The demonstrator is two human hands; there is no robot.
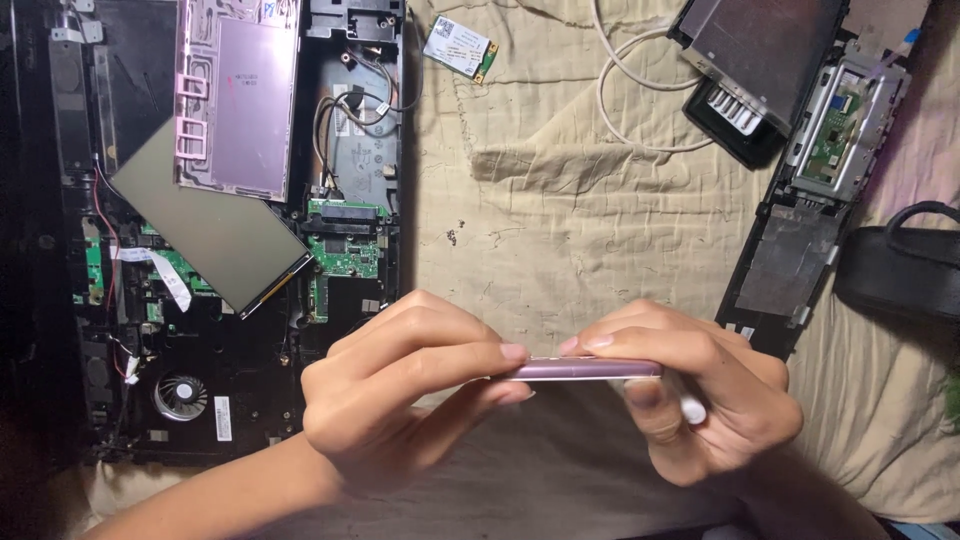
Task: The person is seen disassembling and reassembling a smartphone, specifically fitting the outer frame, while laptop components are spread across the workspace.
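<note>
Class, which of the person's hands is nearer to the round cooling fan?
Left. The left hand is just right of the fan; the right hand lies farther right.

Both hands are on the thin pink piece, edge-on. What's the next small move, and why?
Probably tilt the pink piece flat toward the camera. The left hand and right hand pinch its ends, and only its thin edge shows, so its faces can't be seen.

wrinkled beige cloth [560, 200], perhaps a bedsheet
</note>
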